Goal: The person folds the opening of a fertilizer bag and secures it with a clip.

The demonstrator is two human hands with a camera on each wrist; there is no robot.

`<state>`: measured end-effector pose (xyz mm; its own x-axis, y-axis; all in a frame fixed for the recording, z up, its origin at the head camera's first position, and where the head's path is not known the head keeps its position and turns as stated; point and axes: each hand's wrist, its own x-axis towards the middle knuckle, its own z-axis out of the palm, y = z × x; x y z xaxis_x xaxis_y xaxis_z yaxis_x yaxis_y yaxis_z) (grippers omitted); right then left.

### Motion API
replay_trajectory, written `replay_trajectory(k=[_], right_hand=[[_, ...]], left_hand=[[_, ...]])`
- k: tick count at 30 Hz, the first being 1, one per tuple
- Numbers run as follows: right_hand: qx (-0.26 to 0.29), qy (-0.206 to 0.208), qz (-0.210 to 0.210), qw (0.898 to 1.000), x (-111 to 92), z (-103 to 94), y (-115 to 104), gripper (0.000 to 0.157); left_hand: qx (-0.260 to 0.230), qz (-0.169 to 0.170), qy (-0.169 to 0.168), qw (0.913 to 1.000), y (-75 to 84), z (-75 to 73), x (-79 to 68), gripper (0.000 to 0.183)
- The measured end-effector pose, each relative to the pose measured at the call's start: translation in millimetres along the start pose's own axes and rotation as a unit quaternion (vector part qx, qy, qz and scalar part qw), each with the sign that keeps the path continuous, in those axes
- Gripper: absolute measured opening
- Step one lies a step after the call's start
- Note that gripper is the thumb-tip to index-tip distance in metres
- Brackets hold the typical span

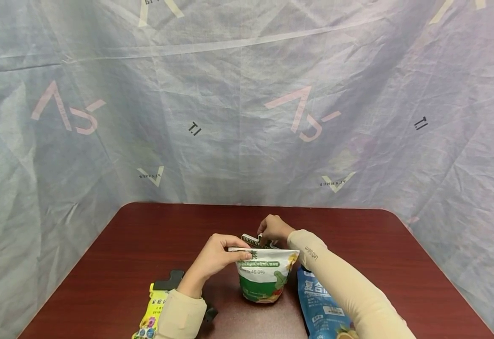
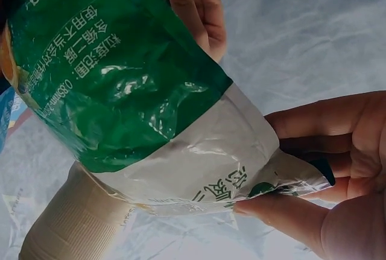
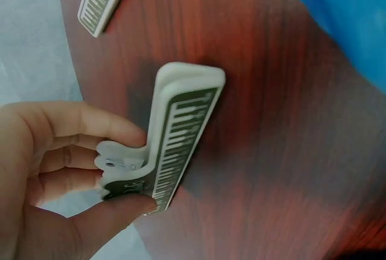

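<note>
Green-and-white pouch (image 1: 264, 277), labelled "46.0%" and "500g", pinched at upper edge by left hand (image 1: 218, 258), thumb against fingers. Beyond it, piano-key clip (image 3: 181, 133) gripped by right hand (image 1: 275, 228). Blue pouch (image 1: 320, 306), marked "复合", seen at right; yellow pouch (image 1: 153, 313) at left.

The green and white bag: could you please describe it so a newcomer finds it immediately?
On the dark red table, look between the yellow bag and the blue bag. There, the left hand pinches a top corner of the green and white bag. Unlike its neighbours, it is white above and green below.
</note>
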<state>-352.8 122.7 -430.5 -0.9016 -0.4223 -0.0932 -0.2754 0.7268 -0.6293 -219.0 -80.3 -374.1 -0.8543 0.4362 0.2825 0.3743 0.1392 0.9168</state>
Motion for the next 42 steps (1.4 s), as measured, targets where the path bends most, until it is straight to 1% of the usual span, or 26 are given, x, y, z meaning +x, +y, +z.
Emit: replay_trajectory(k=[4,9,13,17,24,28,31,34,38,40,42], right_hand=[[0.004,0.001,-0.004,1.0,-3,-5.9,1,0.015],[0.011,-0.001,-0.007,1.0,-6,-16.9,-1,0.016],[0.019,-0.008,-0.004,1.0,-9,-28.8,-7,0.019],[0.021,-0.009,0.002,1.0,-14,-40.9,-14,0.022],[0.034,-0.004,0.013,0.999,-25,-63.4,-23,0.019],[0.048,-0.011,0.006,0.999,-32,-78.7,-28,0.02],[0.056,-0.022,-0.006,0.998,-38,-90.2,-34,0.022],[0.048,-0.025,-0.023,0.998,-44,-100.4,-42,0.023],[0.037,-0.026,-0.044,0.998,-53,-110.9,-53,0.026],[0.033,-0.028,-0.052,0.998,-58,-114.9,-59,0.028],[0.033,-0.032,-0.051,0.998,-62,-117.7,-65,0.029]], left_hand=[[-0.021,-0.006,-0.01,0.9997,-1.9,-0.2,0.2,0.012],[-0.038,-0.003,-0.024,0.999,-4.2,-2.6,-0.5,0.013],[-0.051,-0.009,-0.031,0.9982,-4.4,-6.1,-1.6,0.014],[-0.052,-0.021,-0.033,0.9979,-7.2,-9.5,-2.2,0.015],[-0.076,-0.037,-0.044,0.9954,-31.6,-13.1,2.5,0.019],[-0.091,-0.038,-0.054,0.9937,-36.7,-15.0,2.9,0.021],[-0.101,-0.042,-0.06,0.9923,-36.6,-16.7,2.4,0.022],[-0.101,-0.046,-0.064,0.9917,-33.8,-18.0,1.6,0.021],[-0.092,-0.045,-0.069,0.9924,-22.9,-18.3,-1.2,0.021],[-0.093,-0.043,-0.07,0.9922,-23.9,-18.5,-1.2,0.021],[-0.097,-0.045,-0.071,0.9918,-28.8,-18.7,-0.3,0.022]])
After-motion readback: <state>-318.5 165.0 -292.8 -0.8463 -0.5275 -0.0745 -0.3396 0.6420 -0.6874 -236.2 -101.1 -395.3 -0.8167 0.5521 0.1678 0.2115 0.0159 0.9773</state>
